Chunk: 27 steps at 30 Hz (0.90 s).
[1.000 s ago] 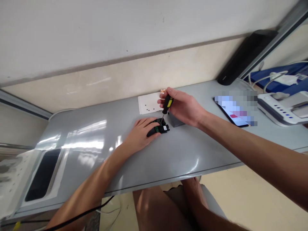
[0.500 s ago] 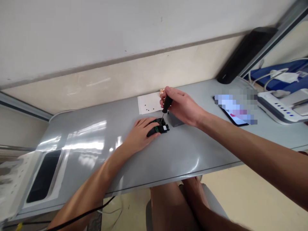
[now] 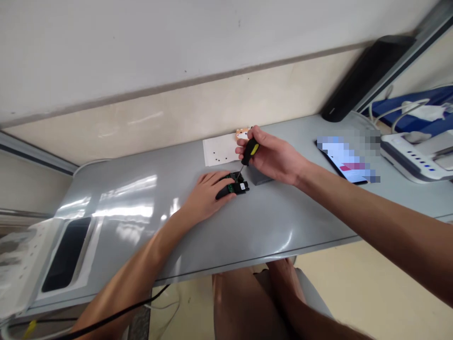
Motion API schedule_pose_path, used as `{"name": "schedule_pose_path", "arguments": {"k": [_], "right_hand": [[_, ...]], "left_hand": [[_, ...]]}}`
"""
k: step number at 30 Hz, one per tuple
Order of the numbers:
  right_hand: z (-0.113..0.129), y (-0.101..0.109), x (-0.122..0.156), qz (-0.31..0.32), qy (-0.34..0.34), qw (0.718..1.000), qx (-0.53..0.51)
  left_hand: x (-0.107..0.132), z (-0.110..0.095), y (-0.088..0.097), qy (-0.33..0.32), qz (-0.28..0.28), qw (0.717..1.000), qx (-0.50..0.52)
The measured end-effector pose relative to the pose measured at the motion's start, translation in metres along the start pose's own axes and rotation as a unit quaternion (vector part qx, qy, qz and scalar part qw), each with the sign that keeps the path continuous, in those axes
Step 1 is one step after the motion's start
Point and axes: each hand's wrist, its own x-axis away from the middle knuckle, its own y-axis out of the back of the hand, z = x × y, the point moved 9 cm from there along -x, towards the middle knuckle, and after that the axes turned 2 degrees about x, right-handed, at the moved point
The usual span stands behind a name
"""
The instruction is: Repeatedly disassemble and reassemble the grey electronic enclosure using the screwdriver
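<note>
My left hand (image 3: 207,192) is closed around a small opened black device (image 3: 240,187), rounded like a computer mouse, and holds it against the desk. A green circuit board and a small white label show on it. In my right hand (image 3: 274,153) is a screwdriver (image 3: 251,151) with a black and yellow handle, tilted, its thin shaft pointing down to the device. Whether the tip sits on a screw is too small to tell. Behind the device lies white paper (image 3: 220,147) with several tiny dark screws on it. Under my right hand is a flat grey box (image 3: 260,177), partly hidden.
An orange-and-white animal figure (image 3: 242,134) sits by the wall. To the right are a lit phone (image 3: 341,160), a power strip (image 3: 417,158) and a black cylinder (image 3: 364,80). A dark phone (image 3: 67,255) lies at the left of the grey desk (image 3: 148,245).
The screwdriver has turned in my right hand, so its yellow part now shows, and the hand has shifted slightly right. My left hand stays on the device.
</note>
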Motion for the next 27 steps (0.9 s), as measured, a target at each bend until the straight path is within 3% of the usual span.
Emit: {"name": "schedule_pose_path", "arguments": {"k": [3,8,16,27], "right_hand": [[0.001,-0.003,0.0,0.015,0.008,1.0,0.023],[0.005,0.006,-0.002,-0.056,0.033,0.995,0.071],[0.001,0.001,0.002,-0.007,-0.031,0.999,-0.035],[0.0,0.006,-0.003,-0.031,0.003,0.999,0.025]], "left_hand": [[0.0,-0.001,0.001,-0.005,-0.007,1.0,-0.002],[0.0,0.0,0.0,-0.001,-0.004,1.0,-0.002],[0.0,0.0,0.001,-0.001,-0.003,1.0,-0.002],[0.001,0.0,0.001,-0.004,-0.006,1.0,-0.008]]}}
